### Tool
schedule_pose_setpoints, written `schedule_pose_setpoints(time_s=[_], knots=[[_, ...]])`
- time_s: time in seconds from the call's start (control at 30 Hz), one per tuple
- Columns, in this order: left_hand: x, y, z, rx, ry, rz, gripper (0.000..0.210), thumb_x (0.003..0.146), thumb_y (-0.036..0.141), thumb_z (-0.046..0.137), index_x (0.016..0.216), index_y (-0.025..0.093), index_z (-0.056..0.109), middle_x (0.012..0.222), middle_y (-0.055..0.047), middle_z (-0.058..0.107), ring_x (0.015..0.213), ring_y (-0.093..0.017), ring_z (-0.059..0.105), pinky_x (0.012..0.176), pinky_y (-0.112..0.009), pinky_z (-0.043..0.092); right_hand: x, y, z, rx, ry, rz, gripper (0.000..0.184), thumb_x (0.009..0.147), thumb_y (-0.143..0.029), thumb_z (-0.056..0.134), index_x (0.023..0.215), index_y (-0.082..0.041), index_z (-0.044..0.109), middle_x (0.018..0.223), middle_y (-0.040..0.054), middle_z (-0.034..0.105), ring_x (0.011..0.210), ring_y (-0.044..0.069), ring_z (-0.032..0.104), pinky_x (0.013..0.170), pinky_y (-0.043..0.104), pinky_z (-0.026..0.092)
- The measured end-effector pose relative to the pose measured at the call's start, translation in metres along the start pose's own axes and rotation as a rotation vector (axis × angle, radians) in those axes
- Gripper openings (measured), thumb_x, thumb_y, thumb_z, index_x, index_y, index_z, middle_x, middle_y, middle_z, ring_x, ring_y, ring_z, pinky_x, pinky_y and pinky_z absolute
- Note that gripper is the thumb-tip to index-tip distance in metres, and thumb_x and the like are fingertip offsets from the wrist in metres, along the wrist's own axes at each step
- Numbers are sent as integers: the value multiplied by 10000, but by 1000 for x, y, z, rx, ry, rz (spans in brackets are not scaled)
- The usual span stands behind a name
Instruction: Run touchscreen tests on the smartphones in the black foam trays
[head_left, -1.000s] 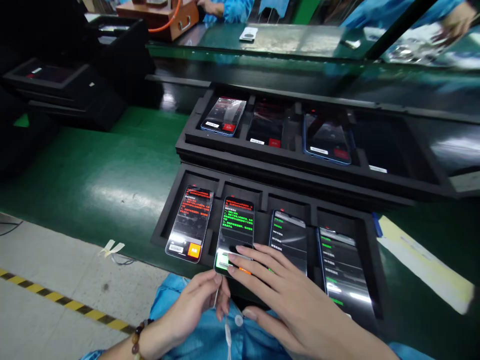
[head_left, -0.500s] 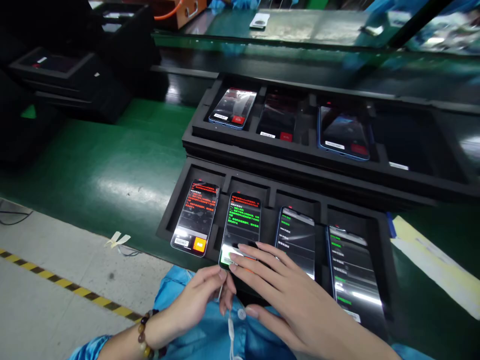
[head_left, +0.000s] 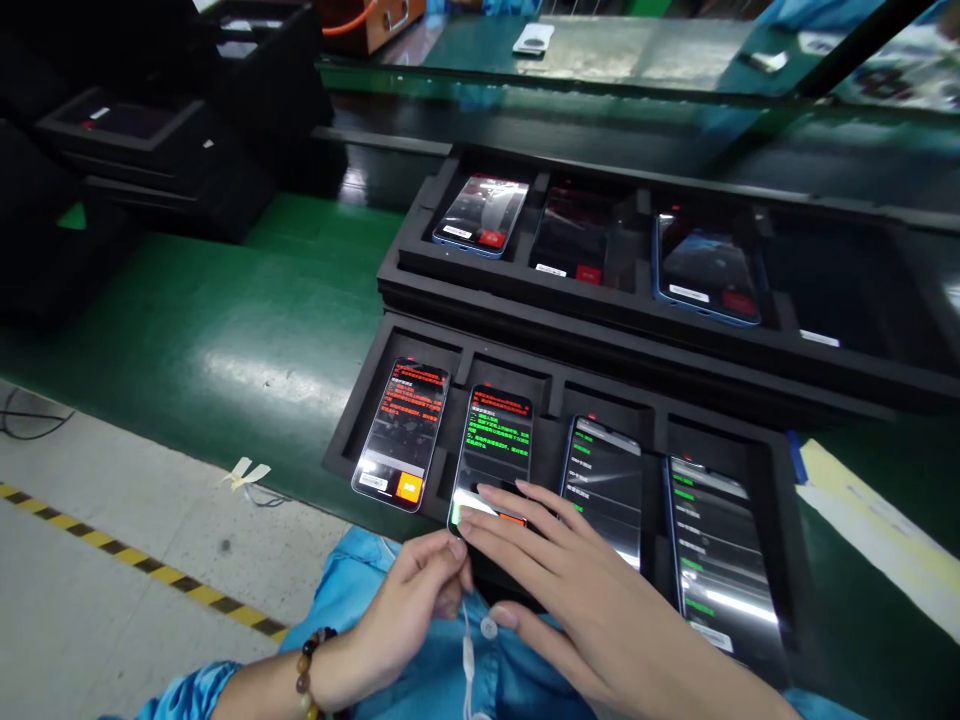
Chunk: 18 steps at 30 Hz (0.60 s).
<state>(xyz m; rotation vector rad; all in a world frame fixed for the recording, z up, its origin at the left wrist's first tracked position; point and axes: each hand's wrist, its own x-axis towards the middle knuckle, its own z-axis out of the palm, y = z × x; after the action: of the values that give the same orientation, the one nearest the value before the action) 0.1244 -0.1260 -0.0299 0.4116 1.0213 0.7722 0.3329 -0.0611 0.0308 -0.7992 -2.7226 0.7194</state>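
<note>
My left hand is closed in a pinch on a white earphone cable at the bottom edge of the second phone. The plug end is hidden by my fingers. Over that phone's lower screen lies my right hand, fingers stretched out, fingertips at the lit screen. Its display carries red and green text. To its left, another phone shows red text and an orange button. Two more phones, a third and a fourth, show list screens on the right. All four sit in slots of a black foam tray.
Behind stands a second black tray holding more phones with red buttons. Stacked black trays are at the far left of the green bench. A yellowish paper strip lies to the right.
The view has shifted slightly, so the trays sit a little further right. My left fingers have curled closer together at the cable. My right hand stays over the second phone.
</note>
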Motion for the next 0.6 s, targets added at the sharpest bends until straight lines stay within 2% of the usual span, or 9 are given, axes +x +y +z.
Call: schedule_pose_setpoints(time_s=[0.07, 0.13, 0.2, 0.3, 0.43, 0.5, 0.6], knots=[[-2, -3, 0, 13, -3, -14, 727, 830, 880, 754, 672, 215, 508, 576, 74, 374, 541, -96, 280, 555, -291, 218, 2, 3, -7, -9, 42, 0, 597, 1154, -445, 524, 1706, -226, 458, 1537, 107, 685, 1482, 305, 596, 1253, 534, 482], [-5, -2, -8, 56, -9, -5, 727, 859, 889, 719, 688, 208, 529, 591, 66, 394, 555, -101, 295, 563, -290, 232, 9, 11, -15, -19, 121, 17, 545, 1164, -423, 486, 1671, -225, 492, 1546, 119, 674, 1493, 307, 581, 1230, 537, 495], [-11, 4, -22, 54, 13, 37, 695, 883, 863, 719, 746, 195, 584, 607, 76, 365, 576, -107, 277, 572, -281, 233, 26, 24, -22, -31, 177, 68, 480, 1176, -408, 450, 1606, -220, 549, 1544, 126, 672, 1486, 309, 580, 1200, 536, 514], [-20, 19, -48, 54, 110, 140, 642, 901, 812, 746, 856, 176, 671, 606, 89, 343, 574, -110, 292, 571, -264, 253, 64, 49, -26, -40, 171, 151, 476, 1188, -473, 405, 1516, -200, 616, 1524, 141, 680, 1441, 325, 613, 1185, 560, 525], [-30, 36, -69, 205, 250, 245, 633, 935, 760, 753, 1048, 138, 785, 626, 24, 584, 571, -134, 507, 610, -270, 407, 116, 73, -17, -29, 114, 175, 595, 1180, -590, 328, 1478, -184, 646, 1533, 175, 661, 1429, 357, 620, 1190, 599, 513], [-31, 39, -71, 202, 269, 251, 653, 927, 753, 766, 1105, 126, 802, 674, -25, 686, 587, -153, 576, 628, -283, 460, 132, 77, -12, -10, 84, 170, 614, 1179, -606, 304, 1466, -189, 651, 1524, 172, 669, 1403, 359, 636, 1186, 605, 506], [-30, 39, -69, 167, 270, 264, 655, 909, 741, 792, 1108, 117, 813, 725, -68, 751, 604, -165, 619, 630, -287, 494, 142, 79, -8, 27, 46, 175, 612, 1178, -618, 294, 1461, -212, 653, 1484, 146, 702, 1350, 352, 664, 1192, 612, 483]])
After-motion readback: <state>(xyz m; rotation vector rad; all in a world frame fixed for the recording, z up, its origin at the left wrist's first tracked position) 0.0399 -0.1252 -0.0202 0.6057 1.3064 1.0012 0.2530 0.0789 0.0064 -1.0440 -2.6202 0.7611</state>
